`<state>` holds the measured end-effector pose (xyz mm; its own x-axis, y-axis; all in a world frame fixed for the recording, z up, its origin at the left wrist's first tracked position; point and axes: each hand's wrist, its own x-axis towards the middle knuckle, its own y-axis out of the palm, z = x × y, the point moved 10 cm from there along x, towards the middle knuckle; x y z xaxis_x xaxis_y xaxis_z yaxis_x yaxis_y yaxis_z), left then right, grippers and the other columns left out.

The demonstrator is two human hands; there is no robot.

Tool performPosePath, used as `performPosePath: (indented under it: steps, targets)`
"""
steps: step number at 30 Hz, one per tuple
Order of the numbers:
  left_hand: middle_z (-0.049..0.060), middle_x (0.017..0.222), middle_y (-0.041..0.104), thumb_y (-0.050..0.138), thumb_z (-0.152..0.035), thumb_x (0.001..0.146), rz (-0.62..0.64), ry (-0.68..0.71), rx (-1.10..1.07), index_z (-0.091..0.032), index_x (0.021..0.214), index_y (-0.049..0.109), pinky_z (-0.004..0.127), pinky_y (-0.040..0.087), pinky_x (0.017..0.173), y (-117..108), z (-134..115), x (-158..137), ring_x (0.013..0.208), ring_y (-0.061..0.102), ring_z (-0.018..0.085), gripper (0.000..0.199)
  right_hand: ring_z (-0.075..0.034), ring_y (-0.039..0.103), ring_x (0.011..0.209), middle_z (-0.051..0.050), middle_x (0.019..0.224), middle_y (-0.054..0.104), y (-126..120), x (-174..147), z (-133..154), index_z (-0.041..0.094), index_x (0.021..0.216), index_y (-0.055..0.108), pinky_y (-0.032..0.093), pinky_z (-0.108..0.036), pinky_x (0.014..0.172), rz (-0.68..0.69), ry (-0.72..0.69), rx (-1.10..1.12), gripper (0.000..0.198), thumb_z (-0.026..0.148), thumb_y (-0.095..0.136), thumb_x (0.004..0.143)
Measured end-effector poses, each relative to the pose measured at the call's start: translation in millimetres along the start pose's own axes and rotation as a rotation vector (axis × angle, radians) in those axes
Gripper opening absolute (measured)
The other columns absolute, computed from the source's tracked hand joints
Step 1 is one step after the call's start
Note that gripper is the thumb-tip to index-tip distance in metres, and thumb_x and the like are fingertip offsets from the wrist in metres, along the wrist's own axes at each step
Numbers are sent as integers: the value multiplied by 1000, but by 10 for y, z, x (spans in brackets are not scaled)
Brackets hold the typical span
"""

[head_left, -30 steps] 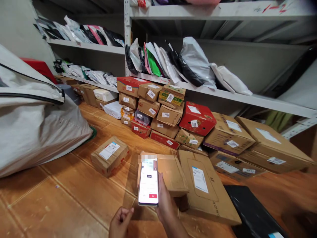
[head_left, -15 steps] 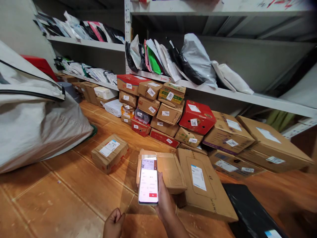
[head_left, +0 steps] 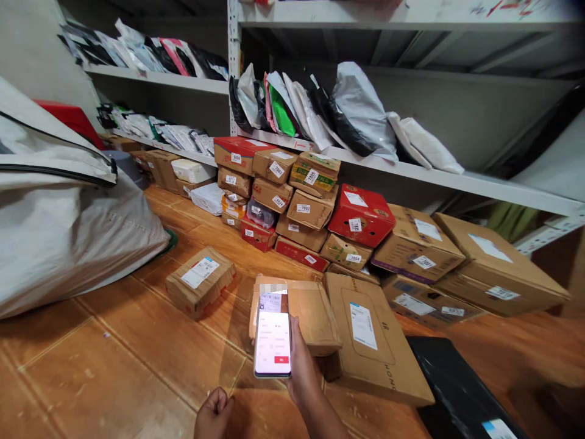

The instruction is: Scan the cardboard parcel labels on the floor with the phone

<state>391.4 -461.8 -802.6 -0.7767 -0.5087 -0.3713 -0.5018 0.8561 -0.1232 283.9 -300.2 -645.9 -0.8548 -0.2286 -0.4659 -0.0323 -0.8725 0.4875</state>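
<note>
Phone (head_left: 273, 341), lit, gripped in right hand (head_left: 302, 363), left hand (head_left: 214, 414) curled closed, empty

right hand (head_left: 300, 358): grips lit phone (head_left: 273, 342) | left hand (head_left: 214, 411): curled | carton (head_left: 316, 316): partly behind phone

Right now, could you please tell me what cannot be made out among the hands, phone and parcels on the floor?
Head view: the fine print on the phone is too small.
Head view: the phone hides most fingers of the right hand.
Head view: curled fingers hide the left hand's palm.
Head view: phone and right hand cover part of the carton behind.
Head view: the bottom edge crops the black package.
</note>
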Motion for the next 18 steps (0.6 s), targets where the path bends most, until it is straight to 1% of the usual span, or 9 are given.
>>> performPosePath:
  steps: [3, 5, 7, 8, 10, 12, 13, 15, 18]
  targets:
    - [-6, 47, 24, 64, -63, 48, 4, 3, -8, -23, 46, 28, 26, 34, 51, 27, -22, -20, 48, 27, 11, 54, -29, 71, 82, -10, 111, 72, 20, -30, 23, 20, 116, 57, 56, -42, 72, 5, -2, 5, 86, 81, 58, 56]
    - [-6, 47, 25, 65, -61, 47, 3, 5, -8, -23, 46, 28, 26, 34, 52, 37, -48, -39, 49, 27, 11, 53, -29, 69, 91, -9, 120, 67, 33, -44, 29, 21, 117, 55, 55, -41, 75, 12, -1, 13, 83, 80, 57, 59]
    - [-5, 47, 25, 65, -60, 47, 0, 7, -4, -23, 45, 28, 26, 34, 52, 44, -79, -59, 49, 27, 11, 52, -30, 67, 98, -8, 124, 65, 36, -58, 25, 22, 119, 54, 55, -41, 77, 22, 0, 22, 79, 77, 57, 62]
    - [-5, 47, 25, 64, -59, 47, -2, 8, -2, -23, 45, 28, 26, 33, 52, 47, -94, -69, 49, 27, 11, 51, -30, 66, 99, -8, 124, 65, 33, -68, 27, 22, 121, 52, 54, -41, 77, 30, -6, 27, 76, 72, 60, 64]
    - [-5, 47, 25, 61, -60, 48, -8, 11, 4, -23, 45, 27, 26, 33, 52, 48, -123, -86, 49, 26, 11, 50, -29, 66, 101, -6, 120, 68, 45, -107, 48, 24, 129, 44, 53, -40, 80, 76, -31, 47, 74, 53, 69, 66]
    - [-6, 47, 24, 60, -60, 48, -16, 15, 12, -24, 45, 27, 26, 32, 51, 41, -145, -95, 49, 26, 11, 49, -27, 65, 103, -4, 116, 70, 99, -182, 87, 26, 137, 32, 52, -38, 83, 172, -51, 88, 86, 27, 72, 61]
    - [-6, 47, 24, 59, -60, 48, -19, 15, 16, -24, 45, 26, 26, 32, 52, 35, -152, -96, 49, 26, 11, 49, -27, 64, 105, -3, 116, 70, 137, -232, 106, 26, 140, 26, 51, -38, 84, 227, -52, 105, 94, 17, 70, 57]
    - [-6, 46, 24, 56, -58, 49, -29, 15, 24, -24, 45, 26, 26, 33, 52, 13, -163, -91, 49, 26, 11, 46, -26, 63, 108, -3, 120, 68, 204, -340, 139, 27, 143, 18, 50, -37, 86, 319, -37, 111, 104, 8, 66, 53]
    - [-7, 46, 23, 52, -57, 50, -48, 22, 42, -24, 46, 25, 27, 33, 52, -42, -178, -70, 48, 26, 11, 43, -25, 61, 112, -4, 127, 63, 237, -477, 194, 29, 144, 10, 48, -37, 89, 373, -33, 80, 108, 6, 67, 55]
